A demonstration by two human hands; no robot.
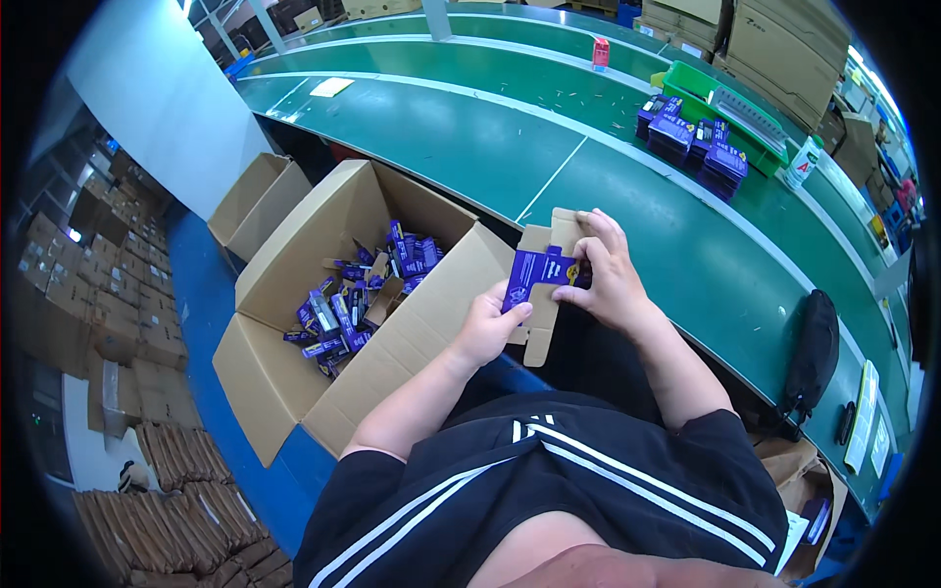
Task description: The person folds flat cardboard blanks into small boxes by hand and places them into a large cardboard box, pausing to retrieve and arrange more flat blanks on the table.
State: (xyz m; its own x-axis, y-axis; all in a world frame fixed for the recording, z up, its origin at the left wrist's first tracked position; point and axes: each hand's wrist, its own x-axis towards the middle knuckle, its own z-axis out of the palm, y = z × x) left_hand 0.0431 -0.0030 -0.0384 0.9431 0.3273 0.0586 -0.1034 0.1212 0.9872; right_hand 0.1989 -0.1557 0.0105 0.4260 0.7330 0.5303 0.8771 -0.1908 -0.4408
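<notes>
A partly unfolded purple carton (535, 272) with bare brown flaps is held in front of my body. My left hand (487, 328) pinches its lower left side, thumb on the purple face. At its right side my right hand (610, 274) grips the carton, with thumb and fingers around a brown flap. To the left stands a large open cardboard box (377, 377), close to my left forearm. Inside it lies a loose heap of small purple boxes (338, 318).
Along the green workbench (461, 137) several stacks of purple cartons (671, 135) stand beside a green crate (725, 108). A white bottle (803, 162) is to their right. A black pouch (813, 350) lies near the right edge. Folded cardboard (167, 519) is piled at lower left.
</notes>
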